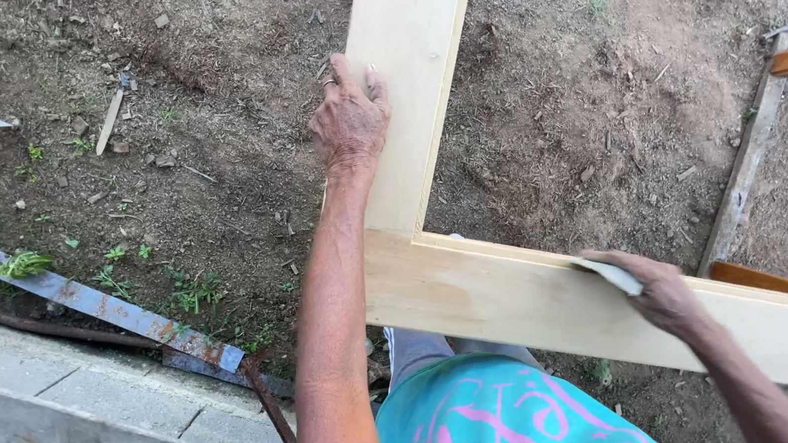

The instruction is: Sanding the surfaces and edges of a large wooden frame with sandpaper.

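Left hand [349,122] steadies wooden frame [483,291]; right hand [658,291] sands.

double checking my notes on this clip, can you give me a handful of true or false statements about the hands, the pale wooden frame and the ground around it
1. The left hand rests on the upright rail of the pale wooden frame. True.
2. The right hand presses a small grey sanding pad against the frame's lower rail. True.
3. The frame stands on a tiled indoor floor. False: bare brown dirt ground with wood scraps lies beneath it.
4. A rusty flat metal strip lies on the dirt left of the frame. True.
5. The left hand grips a hammer. False: it holds no tool, its fingers lie on the wood.
6. The frame is painted dark blue. False: it is pale, unpainted-looking wood.
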